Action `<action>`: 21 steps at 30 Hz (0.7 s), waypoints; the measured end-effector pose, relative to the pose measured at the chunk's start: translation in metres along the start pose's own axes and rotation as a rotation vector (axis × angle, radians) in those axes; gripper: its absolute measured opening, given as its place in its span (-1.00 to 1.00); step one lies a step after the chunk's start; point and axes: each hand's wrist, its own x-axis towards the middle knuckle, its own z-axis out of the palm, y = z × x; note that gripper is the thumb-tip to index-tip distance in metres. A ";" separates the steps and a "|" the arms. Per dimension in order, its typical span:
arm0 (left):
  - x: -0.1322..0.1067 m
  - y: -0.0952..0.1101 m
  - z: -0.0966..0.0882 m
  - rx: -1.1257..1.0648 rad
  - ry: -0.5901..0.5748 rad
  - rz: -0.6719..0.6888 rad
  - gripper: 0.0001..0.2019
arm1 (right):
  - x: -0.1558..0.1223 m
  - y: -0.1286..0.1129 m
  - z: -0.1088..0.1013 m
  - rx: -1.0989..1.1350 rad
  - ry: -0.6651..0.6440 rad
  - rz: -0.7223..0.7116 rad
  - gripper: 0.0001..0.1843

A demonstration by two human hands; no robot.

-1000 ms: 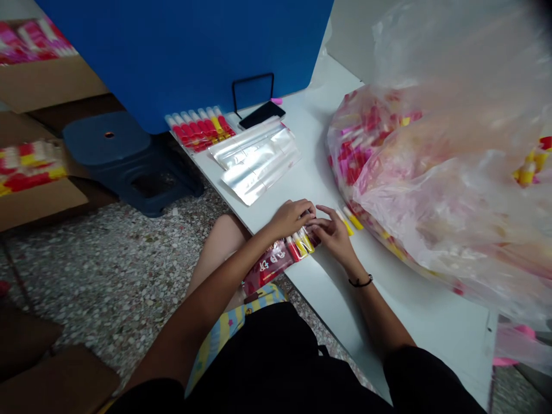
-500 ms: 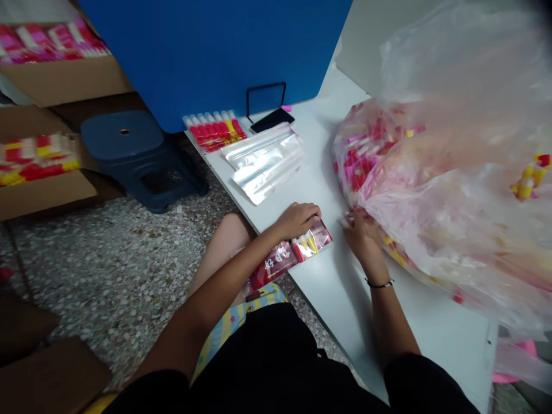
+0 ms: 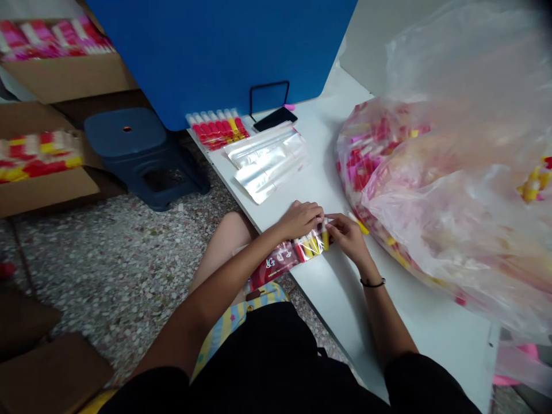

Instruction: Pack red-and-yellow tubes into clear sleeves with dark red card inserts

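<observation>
Right hand (image 3: 347, 236) has come back from the big clear plastic sack (image 3: 388, 161) and now nearly meets the left hand (image 3: 301, 221), both clamped on the right end of a red printed packet (image 3: 280, 257) of red-and-yellow tubes, its printed end reaching past the near edge of the white table (image 3: 345, 322). A loose yellow tube (image 3: 363, 227) lies just right of the right hand, by the sack. Farther along the table, clear sleeves (image 3: 267, 165) lie beside a row of red tubes (image 3: 215, 129).
</observation>
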 end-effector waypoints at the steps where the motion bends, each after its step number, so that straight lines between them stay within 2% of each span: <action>1: 0.000 0.000 0.000 0.005 0.003 -0.005 -0.78 | 0.000 0.000 0.000 -0.036 0.005 -0.003 -0.68; 5: 0.000 0.000 0.001 0.039 0.017 -0.001 -0.77 | -0.001 -0.005 0.003 -0.216 0.016 -0.061 -0.70; 8: 0.001 -0.001 0.002 0.060 0.008 -0.007 -0.78 | -0.002 -0.005 0.005 -0.272 -0.015 -0.088 -0.70; 16: 0.002 0.001 0.001 0.090 -0.038 -0.017 -0.78 | -0.001 0.001 0.006 -0.216 -0.024 -0.120 -0.77; 21: 0.002 0.002 0.000 0.067 -0.043 -0.006 -0.80 | -0.001 0.001 0.009 -0.127 -0.015 -0.087 -0.80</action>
